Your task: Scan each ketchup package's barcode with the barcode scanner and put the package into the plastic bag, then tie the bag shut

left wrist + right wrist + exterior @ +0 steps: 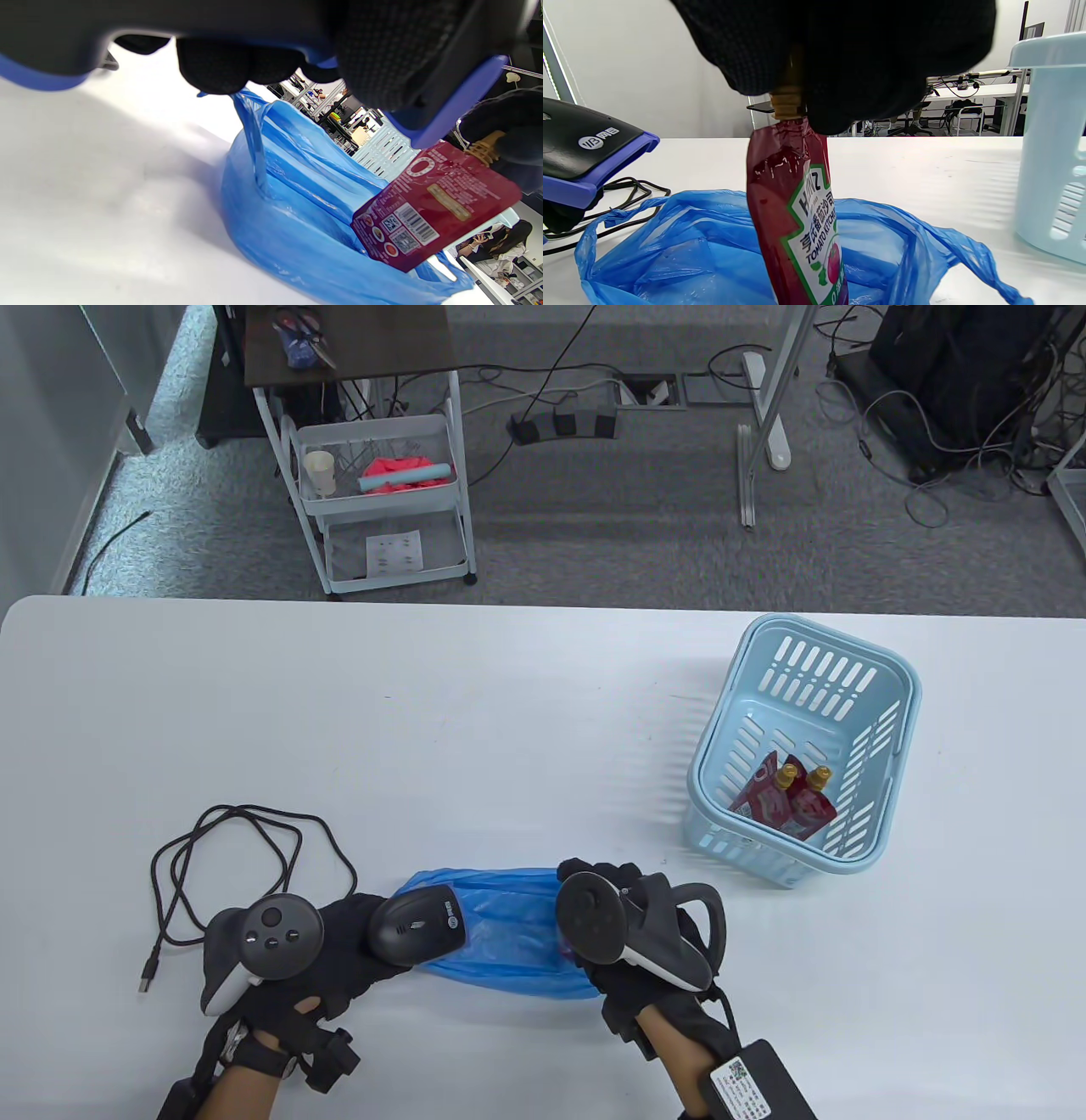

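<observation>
My left hand grips the black barcode scanner, which points right, over the blue plastic bag. In the left wrist view a strip of the bag rises to my left fingers. My right hand pinches a red ketchup package by its gold cap and holds it upright over the open bag. The package's barcode side faces the scanner. Two more ketchup packages stand in the light blue basket.
The scanner's black cable loops on the white table to the left, ending in a USB plug. The basket stands close on the right of the bag. Beyond the table's far edge stands a white cart.
</observation>
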Action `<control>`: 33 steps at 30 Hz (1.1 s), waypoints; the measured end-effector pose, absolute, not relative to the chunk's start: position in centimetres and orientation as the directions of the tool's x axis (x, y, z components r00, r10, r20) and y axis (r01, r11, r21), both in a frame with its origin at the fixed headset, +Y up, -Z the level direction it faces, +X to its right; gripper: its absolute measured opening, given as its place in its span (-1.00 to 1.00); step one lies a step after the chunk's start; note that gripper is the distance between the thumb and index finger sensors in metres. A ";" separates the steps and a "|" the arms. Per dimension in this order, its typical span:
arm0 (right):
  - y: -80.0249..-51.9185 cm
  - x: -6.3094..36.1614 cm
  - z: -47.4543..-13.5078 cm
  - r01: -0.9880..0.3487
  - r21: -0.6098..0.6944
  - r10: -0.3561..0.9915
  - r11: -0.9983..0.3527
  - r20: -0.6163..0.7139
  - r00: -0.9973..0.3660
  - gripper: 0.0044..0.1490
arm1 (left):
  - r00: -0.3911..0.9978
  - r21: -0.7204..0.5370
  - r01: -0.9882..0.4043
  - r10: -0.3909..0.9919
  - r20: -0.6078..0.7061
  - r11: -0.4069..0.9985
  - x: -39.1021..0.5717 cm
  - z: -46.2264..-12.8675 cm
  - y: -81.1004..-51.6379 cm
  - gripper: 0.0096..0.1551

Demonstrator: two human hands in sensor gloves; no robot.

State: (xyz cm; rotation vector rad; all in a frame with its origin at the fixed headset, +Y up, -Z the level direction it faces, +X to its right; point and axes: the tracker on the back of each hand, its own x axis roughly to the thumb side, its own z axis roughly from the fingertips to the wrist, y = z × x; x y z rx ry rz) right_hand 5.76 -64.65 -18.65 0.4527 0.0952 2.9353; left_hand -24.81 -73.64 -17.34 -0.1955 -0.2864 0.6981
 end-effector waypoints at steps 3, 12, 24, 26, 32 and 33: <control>-64.8 5.9 -18.8 -0.143 0.084 0.162 -0.986 0.291 -0.943 -0.41 | 0.731 -0.272 -0.601 0.655 0.191 0.751 -24.8 -17.4 -73.6 -0.46; -65.5 6.1 -19.2 -0.129 0.089 0.149 -0.988 0.279 -0.949 -0.40 | 0.733 -0.273 -0.601 0.654 0.187 0.751 -24.8 -17.4 -73.6 -0.46; -65.6 6.4 -19.9 -0.089 0.098 0.112 -0.991 0.269 -0.957 -0.41 | 0.734 -0.271 -0.601 0.653 0.184 0.752 -24.9 -17.4 -73.6 -0.46; -65.5 6.4 -19.8 -0.084 0.100 0.108 -0.991 0.269 -0.957 -0.41 | 0.734 -0.273 -0.601 0.654 0.183 0.751 -24.9 -17.5 -73.6 -0.46; -65.5 6.4 -19.8 -0.078 0.106 0.104 -0.991 0.269 -0.958 -0.40 | 0.735 -0.272 -0.599 0.652 0.184 0.753 -24.9 -17.5 -73.6 -0.46; -65.5 6.4 -19.8 -0.079 0.106 0.105 -0.991 0.269 -0.957 -0.40 | 0.735 -0.272 -0.600 0.652 0.185 0.753 -24.9 -17.5 -73.6 -0.46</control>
